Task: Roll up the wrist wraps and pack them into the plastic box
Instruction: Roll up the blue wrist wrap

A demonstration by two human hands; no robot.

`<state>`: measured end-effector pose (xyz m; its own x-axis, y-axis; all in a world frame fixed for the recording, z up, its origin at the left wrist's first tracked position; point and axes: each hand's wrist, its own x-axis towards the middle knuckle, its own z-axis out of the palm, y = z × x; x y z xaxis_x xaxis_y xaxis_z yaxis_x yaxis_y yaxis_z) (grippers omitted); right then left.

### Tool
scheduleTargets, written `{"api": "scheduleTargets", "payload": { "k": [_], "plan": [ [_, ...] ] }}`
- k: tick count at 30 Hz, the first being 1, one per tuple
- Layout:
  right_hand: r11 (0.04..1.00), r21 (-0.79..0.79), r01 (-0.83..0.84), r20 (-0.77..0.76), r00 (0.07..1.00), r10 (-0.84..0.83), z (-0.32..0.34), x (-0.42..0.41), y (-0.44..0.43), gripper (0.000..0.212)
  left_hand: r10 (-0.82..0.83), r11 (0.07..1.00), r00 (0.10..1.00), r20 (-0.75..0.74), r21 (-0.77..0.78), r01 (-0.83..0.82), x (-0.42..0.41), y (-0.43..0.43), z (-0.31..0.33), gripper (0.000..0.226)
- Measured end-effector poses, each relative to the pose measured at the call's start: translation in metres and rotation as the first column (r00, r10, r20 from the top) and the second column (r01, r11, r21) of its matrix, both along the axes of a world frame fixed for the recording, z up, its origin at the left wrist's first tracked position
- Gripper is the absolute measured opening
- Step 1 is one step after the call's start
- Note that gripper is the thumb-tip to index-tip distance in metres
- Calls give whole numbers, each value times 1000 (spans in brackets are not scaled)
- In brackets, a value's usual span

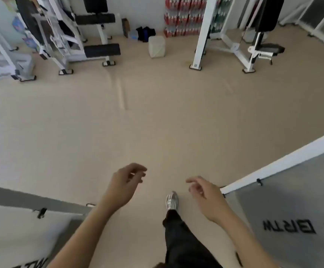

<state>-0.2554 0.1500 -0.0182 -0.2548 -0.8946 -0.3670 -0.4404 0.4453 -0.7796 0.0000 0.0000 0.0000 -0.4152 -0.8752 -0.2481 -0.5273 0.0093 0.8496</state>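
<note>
Over the beige floor [157, 122] of a gym, the left hand [124, 182] and right hand [203, 192] hung well apart, both with fingers loosely curled and holding nothing. Between them, lower down, a pale shoe [172, 200] below a dark trouser leg stood on the floor. A white mat [12, 229] lay at the left and a grey mat [292, 200] with black letters at the right. Far off by the wall, between white machines [60, 35], a dark bundle [145, 33] sat just beside a bluish tub [133, 34]; both were too small to tell whether they were the wraps and the box. A pale block [156, 47] stood near them
</note>
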Motion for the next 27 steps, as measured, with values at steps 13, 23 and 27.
{"api": "scheduleTargets", "payload": {
  "k": [13,23,27],
  "plan": [
    [989,-76,-126,82,988,132,11,-124,-326,23,-38,981,975,219,192,-5,-104,-237,-10,21],
    [995,37,-90,81,993,87,-31,-187,-624,22,81,981,988,128,164,-102,-182,-524,-33,23],
    [998,55,-31,72,997,27,-20,-219,-726,23,-7,984,994,113,176,-13,-226,-653,-25,23]
  ]
}}
